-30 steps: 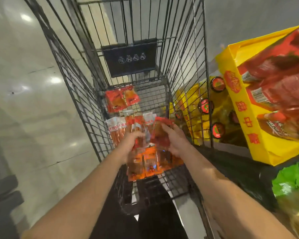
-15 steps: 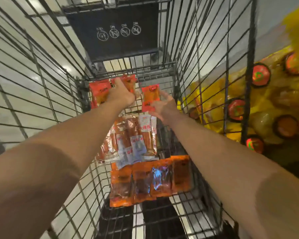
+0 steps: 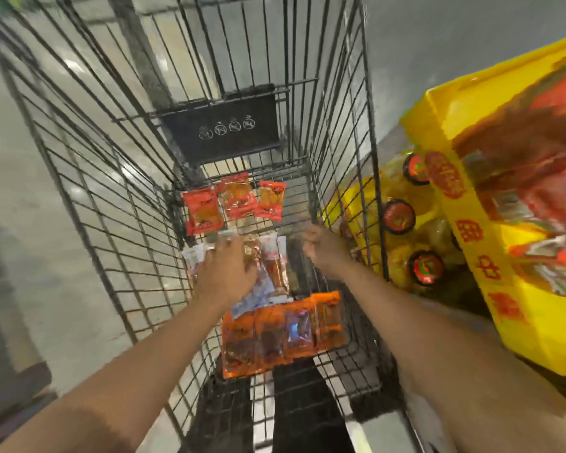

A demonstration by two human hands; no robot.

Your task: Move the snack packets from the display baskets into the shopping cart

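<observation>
Both my arms reach down into the black wire shopping cart (image 3: 118, 178). On its floor lie three red snack packets (image 3: 234, 204) at the far end, clear packets with white labels (image 3: 273, 263) in the middle, and a row of orange packets (image 3: 285, 331) nearest me. My left hand (image 3: 224, 273) hovers over the middle packets with fingers spread, holding nothing. Beside the cart's right wall is my right hand (image 3: 322, 250), fingers loosely curled and empty; it is blurred.
A yellow display basket (image 3: 471, 223) full of red packets stands to the right of the cart. Below it sit yellow bags with round red labels (image 3: 399, 217). A black sign panel (image 3: 223, 129) hangs on the cart's far end. Shiny floor lies to the left.
Both hands have let go of the red packets at the cart's far end and drawn back toward me. The camera has pulled back, bringing the yellow basket into view.
</observation>
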